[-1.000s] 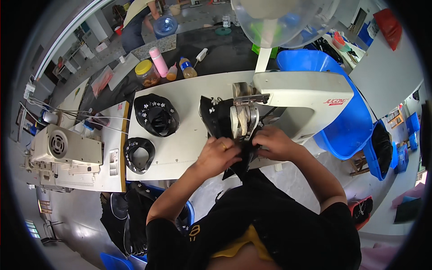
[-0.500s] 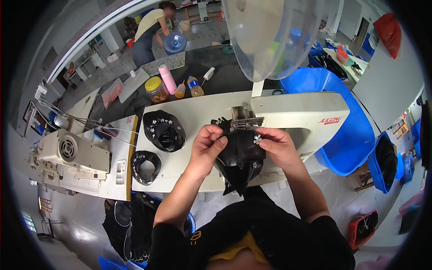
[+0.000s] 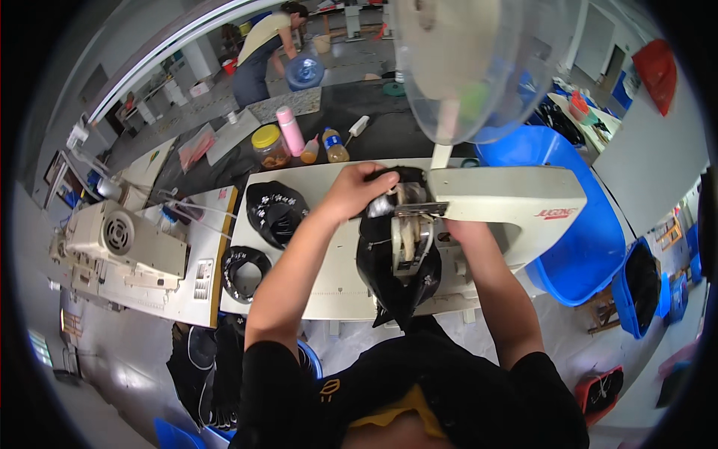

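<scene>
A glossy black leather-like piece (image 3: 369, 258) now sits around the working head of a cream machine (image 3: 516, 191). Its middle gapes, showing the metal mechanism inside, and its pointed end hangs toward me. My left hand (image 3: 357, 193) is closed on its far left edge, beside the head; the thumb lies on top. Under the machine's arm reaches my right hand (image 3: 462, 230), close to the piece's right side, with its fingers hidden. Left of these, on the tabletop, lie a black piece with silver flower ornaments (image 3: 275, 213) and a black ring-shaped band (image 3: 244, 274) with similar flowers.
A second cream machine (image 3: 127, 243) stands at left. Behind are a yellow-lidded jar (image 3: 269, 146), a pink bottle (image 3: 290, 131) and a drink bottle (image 3: 334, 146). A large blue tub (image 3: 576, 247) is at right. Across the dark table, a person (image 3: 258, 56) bends over a water jug (image 3: 304, 71).
My left hand has moved up and away along the piece, and my right hand has slid under the machine's arm. The piece has opened around the head, baring the mechanism.
</scene>
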The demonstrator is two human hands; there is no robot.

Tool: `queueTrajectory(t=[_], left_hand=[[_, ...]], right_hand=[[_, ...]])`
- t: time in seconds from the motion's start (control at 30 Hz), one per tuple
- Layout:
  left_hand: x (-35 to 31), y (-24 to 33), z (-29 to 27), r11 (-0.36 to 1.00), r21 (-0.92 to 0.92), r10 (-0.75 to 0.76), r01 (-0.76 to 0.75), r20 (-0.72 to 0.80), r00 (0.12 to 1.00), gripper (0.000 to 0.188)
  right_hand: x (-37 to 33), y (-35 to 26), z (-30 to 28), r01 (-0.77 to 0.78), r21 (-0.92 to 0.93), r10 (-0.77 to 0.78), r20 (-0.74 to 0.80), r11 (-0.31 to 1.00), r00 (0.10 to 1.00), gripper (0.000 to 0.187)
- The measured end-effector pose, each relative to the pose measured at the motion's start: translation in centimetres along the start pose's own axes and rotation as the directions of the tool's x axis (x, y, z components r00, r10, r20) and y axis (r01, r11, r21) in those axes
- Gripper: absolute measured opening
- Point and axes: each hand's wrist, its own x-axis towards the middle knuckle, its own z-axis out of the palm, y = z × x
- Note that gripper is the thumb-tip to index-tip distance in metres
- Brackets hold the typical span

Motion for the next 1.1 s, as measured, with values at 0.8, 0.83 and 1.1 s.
queueTrajectory(t=[0.8, 0.83, 1.1], left_hand=[[-13.2, -23.6, -7.0, 0.203, 0.848, 0.012, 0.489, -0.502, 0.865, 0.069], [-12.8, -23.4, -6.7, 0.177, 0.856, 0.075, 0.486, -0.504, 0.86, 0.076], [-10.5, -21.6, -9.0, 0.07, 0.619, -0.279, 0.782, -0.741, 0.611, 0.12]], right_hand=[[-9.9, 0.6, -8.7, -0.332, -0.653, 0.365, -0.089, 0.681, 0.927, 0.023], [-9.8, 0.7, -8.6, -0.332, -0.659, 0.376, -0.08, 0.675, 0.923, 0.023], [-10.8, 1.5, -8.4, -0.304, -0.75, 0.366, -0.089, 0.588, 0.926, 0.022]])
